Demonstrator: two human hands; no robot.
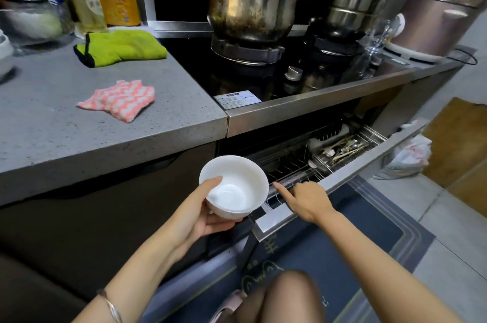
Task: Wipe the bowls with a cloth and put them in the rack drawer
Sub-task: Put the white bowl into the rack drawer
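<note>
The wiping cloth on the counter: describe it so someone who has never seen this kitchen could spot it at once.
Start at the grey speckled countertop left of the stove. Toward its front edge lies a crumpled cloth, touching nothing else. Its pink-and-white zigzag stripes set it apart from the plain lime-green cloth farther back.

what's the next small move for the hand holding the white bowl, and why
Probably carry the round white ceramic bowl in the left hand rightward and down into the dark wire rack of the open steel drawer. The right hand rests on the drawer's front edge, rack slots near it look free, and the pink-and-white zigzag cloth lies set down on the grey counter.
</note>
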